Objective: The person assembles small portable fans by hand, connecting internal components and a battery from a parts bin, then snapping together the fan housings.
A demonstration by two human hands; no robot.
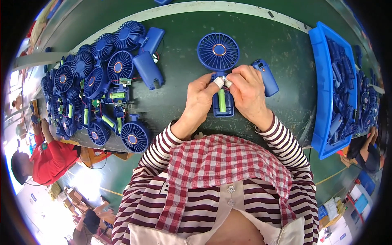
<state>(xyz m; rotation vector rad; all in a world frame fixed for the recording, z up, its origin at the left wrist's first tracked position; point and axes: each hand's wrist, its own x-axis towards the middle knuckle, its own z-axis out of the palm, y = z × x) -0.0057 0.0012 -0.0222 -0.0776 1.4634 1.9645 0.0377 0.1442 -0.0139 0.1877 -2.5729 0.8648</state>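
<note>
A blue handheld fan (218, 51) lies face up on the table in front of me, its round grille pointing away. Its handle (228, 111) is opened and shows a green cylindrical battery (222, 100). My left hand (199, 98) closes on the upper left side of the handle, the white-wrapped thumb pressed near the fan's neck. My right hand (248, 90) pinches at the same spot, its fingertips meeting the left thumb. What the right fingertips hold is too small and covered to tell. Beside my right hand lies a loose blue handle cover (266, 77).
On the left is a heap of blue fans (96, 83) with bared batteries, wires and small green boards. A blue bin (322, 139) of blue plastic parts stands at the right, with more fans (366, 102) beyond. People sit at both sides; one wears a red top (55, 161).
</note>
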